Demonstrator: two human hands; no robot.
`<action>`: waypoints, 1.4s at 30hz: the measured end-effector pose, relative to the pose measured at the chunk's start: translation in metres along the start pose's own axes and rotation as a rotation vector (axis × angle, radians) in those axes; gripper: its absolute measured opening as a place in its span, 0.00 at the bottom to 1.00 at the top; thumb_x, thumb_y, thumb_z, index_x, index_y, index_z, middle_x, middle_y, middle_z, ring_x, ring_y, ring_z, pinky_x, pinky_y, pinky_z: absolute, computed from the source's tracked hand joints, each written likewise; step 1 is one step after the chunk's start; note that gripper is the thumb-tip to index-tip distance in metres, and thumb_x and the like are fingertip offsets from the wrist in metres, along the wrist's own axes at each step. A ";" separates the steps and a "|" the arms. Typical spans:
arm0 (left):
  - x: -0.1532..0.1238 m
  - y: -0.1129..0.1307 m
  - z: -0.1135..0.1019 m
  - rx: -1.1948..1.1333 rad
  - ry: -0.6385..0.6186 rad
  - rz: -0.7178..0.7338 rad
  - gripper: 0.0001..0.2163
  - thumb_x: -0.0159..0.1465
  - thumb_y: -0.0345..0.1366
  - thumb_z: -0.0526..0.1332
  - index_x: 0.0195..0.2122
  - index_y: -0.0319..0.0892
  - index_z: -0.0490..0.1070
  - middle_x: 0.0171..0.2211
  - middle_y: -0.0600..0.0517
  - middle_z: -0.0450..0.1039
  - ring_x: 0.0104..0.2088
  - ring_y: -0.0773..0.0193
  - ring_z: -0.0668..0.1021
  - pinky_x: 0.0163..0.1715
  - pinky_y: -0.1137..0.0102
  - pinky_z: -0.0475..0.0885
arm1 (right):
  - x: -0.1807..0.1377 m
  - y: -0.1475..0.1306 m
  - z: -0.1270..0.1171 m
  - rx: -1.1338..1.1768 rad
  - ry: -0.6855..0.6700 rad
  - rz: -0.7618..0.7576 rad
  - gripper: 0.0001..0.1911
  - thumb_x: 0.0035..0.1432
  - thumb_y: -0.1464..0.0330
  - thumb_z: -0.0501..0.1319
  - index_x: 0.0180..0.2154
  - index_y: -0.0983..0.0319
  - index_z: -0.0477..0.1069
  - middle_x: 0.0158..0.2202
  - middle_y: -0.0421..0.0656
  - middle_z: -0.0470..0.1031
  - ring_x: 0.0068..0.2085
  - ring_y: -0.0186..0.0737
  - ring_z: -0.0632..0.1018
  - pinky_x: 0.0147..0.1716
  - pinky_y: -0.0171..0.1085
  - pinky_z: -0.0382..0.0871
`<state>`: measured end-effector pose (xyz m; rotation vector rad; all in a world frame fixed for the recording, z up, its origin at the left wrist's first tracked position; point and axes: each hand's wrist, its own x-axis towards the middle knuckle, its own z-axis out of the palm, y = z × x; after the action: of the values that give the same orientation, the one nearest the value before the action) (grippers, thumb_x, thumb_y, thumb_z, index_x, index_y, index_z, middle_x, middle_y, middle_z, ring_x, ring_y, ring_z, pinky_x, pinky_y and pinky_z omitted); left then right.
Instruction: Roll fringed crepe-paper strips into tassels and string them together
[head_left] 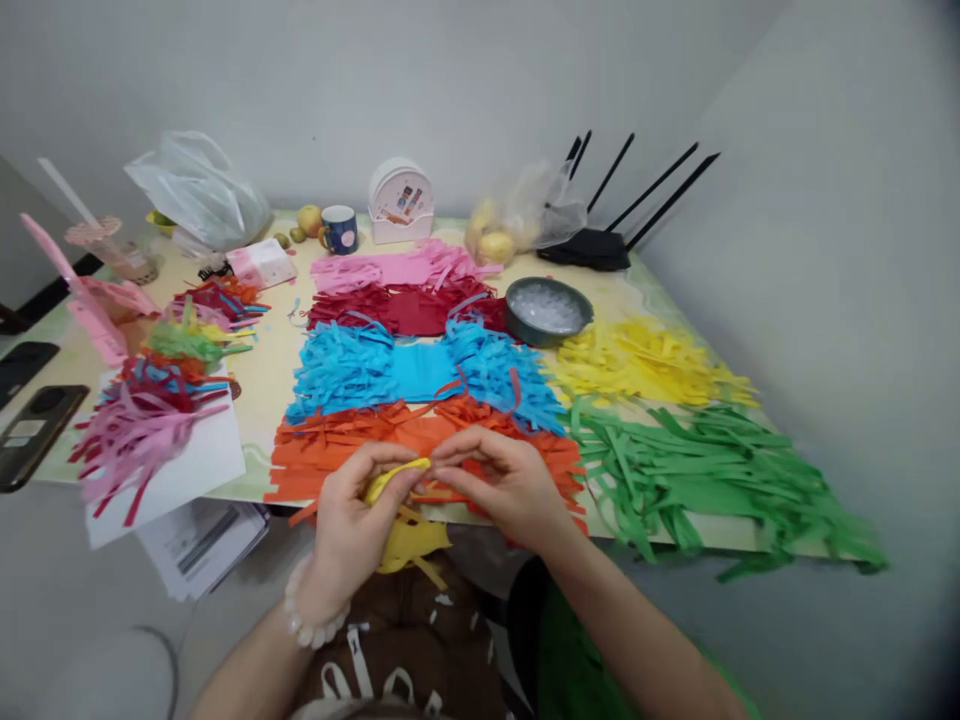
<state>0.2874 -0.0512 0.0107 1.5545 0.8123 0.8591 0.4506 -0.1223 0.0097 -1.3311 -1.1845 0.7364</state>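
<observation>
Pinched in L hand [352,515] grip at worktop [261,345] edge: yellow fringe [412,542], bunched prob. for control. At its tip: R hand [501,482], narrowed (hold or touch, can't tell). Rowed, prob. by colour: orange fringe [424,432], blue fringe [421,372].

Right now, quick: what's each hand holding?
Left hand: closed, pinching yellow paper.
Right hand: fingers bent at the paper's tip; whether they grip it cannot be told.
</observation>
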 end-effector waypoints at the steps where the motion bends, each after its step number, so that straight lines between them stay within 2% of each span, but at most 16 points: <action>1: -0.004 0.001 -0.002 0.011 -0.011 0.005 0.07 0.63 0.39 0.66 0.36 0.41 0.77 0.28 0.51 0.79 0.27 0.66 0.79 0.29 0.74 0.74 | -0.005 0.000 0.006 0.059 0.004 0.032 0.06 0.55 0.65 0.70 0.35 0.60 0.79 0.31 0.42 0.83 0.33 0.38 0.83 0.33 0.33 0.78; 8: -0.027 0.008 -0.019 0.140 -0.073 0.130 0.04 0.65 0.34 0.63 0.35 0.41 0.76 0.29 0.51 0.80 0.28 0.66 0.80 0.30 0.74 0.73 | -0.025 -0.003 0.032 0.375 0.002 0.194 0.12 0.52 0.60 0.72 0.33 0.61 0.78 0.26 0.42 0.81 0.28 0.38 0.82 0.29 0.34 0.78; 13: -0.033 0.005 -0.030 0.346 -0.061 0.316 0.03 0.64 0.32 0.64 0.35 0.42 0.77 0.30 0.51 0.80 0.32 0.64 0.80 0.35 0.72 0.72 | -0.038 -0.001 0.050 0.276 0.099 0.112 0.10 0.57 0.61 0.68 0.31 0.62 0.77 0.23 0.41 0.78 0.24 0.35 0.79 0.26 0.32 0.74; 16: -0.037 0.002 -0.033 0.350 -0.067 0.344 0.03 0.66 0.32 0.63 0.36 0.42 0.77 0.31 0.51 0.80 0.32 0.64 0.80 0.36 0.71 0.71 | -0.043 0.001 0.057 0.184 0.147 0.074 0.09 0.59 0.62 0.66 0.33 0.61 0.77 0.24 0.41 0.78 0.25 0.35 0.78 0.26 0.32 0.73; 21: -0.045 -0.003 -0.031 0.218 -0.101 0.235 0.05 0.68 0.32 0.60 0.41 0.43 0.75 0.36 0.51 0.81 0.34 0.66 0.82 0.35 0.74 0.74 | -0.045 0.003 0.065 0.142 0.253 0.043 0.07 0.57 0.64 0.67 0.32 0.61 0.77 0.25 0.39 0.78 0.23 0.32 0.75 0.24 0.30 0.71; 26: -0.048 -0.004 -0.029 0.069 -0.102 0.129 0.02 0.67 0.32 0.60 0.38 0.42 0.72 0.29 0.54 0.79 0.28 0.68 0.81 0.30 0.77 0.74 | -0.046 0.000 0.064 0.123 0.193 0.093 0.09 0.57 0.61 0.67 0.32 0.61 0.78 0.22 0.39 0.75 0.22 0.34 0.74 0.22 0.31 0.69; 27: -0.048 -0.004 -0.029 0.039 -0.106 0.110 0.01 0.66 0.33 0.62 0.39 0.42 0.72 0.31 0.53 0.79 0.30 0.67 0.83 0.32 0.77 0.75 | -0.045 -0.001 0.063 0.117 0.194 0.105 0.10 0.56 0.60 0.68 0.31 0.61 0.78 0.22 0.39 0.75 0.23 0.35 0.75 0.23 0.32 0.69; 30: -0.046 -0.003 -0.031 -0.016 -0.115 0.070 0.09 0.61 0.34 0.68 0.43 0.43 0.72 0.39 0.50 0.81 0.41 0.61 0.84 0.40 0.74 0.77 | -0.045 -0.004 0.061 0.081 0.267 0.109 0.10 0.54 0.60 0.68 0.30 0.61 0.78 0.21 0.39 0.74 0.23 0.35 0.74 0.23 0.32 0.69; 32: -0.045 -0.004 -0.032 -0.036 -0.120 0.054 0.07 0.61 0.34 0.67 0.40 0.42 0.73 0.38 0.49 0.81 0.40 0.61 0.84 0.40 0.74 0.78 | -0.045 -0.005 0.061 0.058 0.307 0.098 0.09 0.55 0.61 0.68 0.30 0.61 0.78 0.20 0.39 0.74 0.23 0.35 0.74 0.23 0.32 0.68; 34: -0.045 -0.005 -0.032 -0.065 -0.110 0.045 0.03 0.63 0.34 0.65 0.35 0.41 0.73 0.31 0.51 0.81 0.33 0.63 0.84 0.34 0.75 0.78 | -0.046 -0.006 0.062 0.072 0.260 0.106 0.09 0.56 0.62 0.67 0.31 0.61 0.78 0.22 0.39 0.75 0.23 0.35 0.75 0.24 0.32 0.69; 36: -0.046 -0.007 -0.031 -0.096 -0.088 0.028 0.03 0.63 0.34 0.65 0.33 0.41 0.73 0.27 0.52 0.80 0.28 0.65 0.83 0.30 0.76 0.77 | -0.045 -0.006 0.062 0.099 0.163 0.131 0.09 0.56 0.62 0.66 0.34 0.61 0.79 0.22 0.39 0.76 0.23 0.34 0.75 0.24 0.32 0.69; 39: -0.049 -0.010 -0.029 -0.202 -0.071 -0.039 0.05 0.62 0.35 0.66 0.34 0.41 0.72 0.28 0.51 0.82 0.28 0.63 0.84 0.31 0.74 0.78 | -0.042 -0.010 0.056 0.118 0.113 0.152 0.11 0.54 0.62 0.68 0.37 0.62 0.79 0.18 0.36 0.70 0.20 0.31 0.70 0.21 0.31 0.65; 42: -0.048 -0.010 -0.028 -0.312 -0.111 -0.120 0.09 0.61 0.38 0.68 0.38 0.40 0.72 0.31 0.49 0.83 0.31 0.60 0.85 0.34 0.71 0.79 | -0.039 -0.016 0.049 0.088 0.130 0.148 0.09 0.54 0.63 0.67 0.32 0.64 0.78 0.18 0.36 0.70 0.18 0.29 0.67 0.19 0.30 0.61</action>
<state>0.2386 -0.0779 -0.0008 1.2548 0.6498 0.7646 0.3901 -0.1445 0.0090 -1.3815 -0.9480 0.7869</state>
